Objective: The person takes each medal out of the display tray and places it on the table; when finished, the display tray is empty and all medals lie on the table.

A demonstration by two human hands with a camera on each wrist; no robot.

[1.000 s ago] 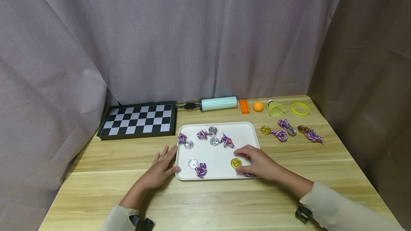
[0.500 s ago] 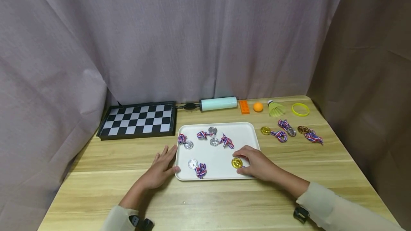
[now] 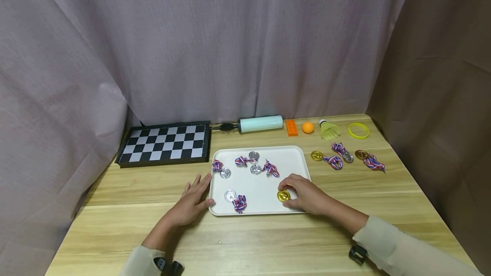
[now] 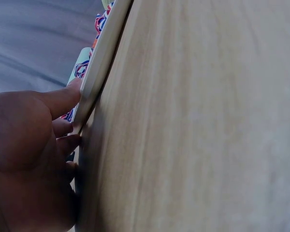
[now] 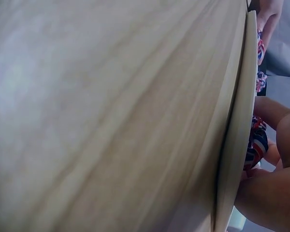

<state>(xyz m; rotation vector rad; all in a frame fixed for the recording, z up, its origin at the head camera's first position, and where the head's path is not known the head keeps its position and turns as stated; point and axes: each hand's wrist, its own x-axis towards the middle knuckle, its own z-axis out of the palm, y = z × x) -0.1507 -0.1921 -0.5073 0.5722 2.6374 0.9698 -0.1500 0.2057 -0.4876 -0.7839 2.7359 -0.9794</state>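
Observation:
A white tray (image 3: 264, 208) lies on the table with several medals in it. Near its front right corner my right hand (image 3: 308, 196) pinches a gold medal (image 3: 284, 195) between thumb and fingers. Under the palm, the medal's striped ribbon (image 5: 257, 147) shows in the right wrist view. Straight fingers of my left hand (image 3: 192, 203) rest along the tray's left edge, the thumb touching its rim (image 4: 89, 92). Silver medals lie in the tray: one front left (image 3: 230, 195), one back left (image 3: 225, 173), and two near the back middle (image 3: 254, 156), all with bunched ribbons.
Right of the tray lie a gold medal (image 3: 316, 156), a silver medal (image 3: 348, 157) and a bronze medal (image 3: 361, 154). Behind stand a chessboard (image 3: 165, 144), a pale blue pump (image 3: 261, 123), an orange brick (image 3: 291, 127), an orange ball (image 3: 307, 127), a shuttlecock (image 3: 330, 130) and a yellow ring (image 3: 358, 130).
My right hand has closed its thumb and fingers around the gold medal, which has shifted slightly right. The ribbon beneath is now hidden in the head view. My left hand stays put.

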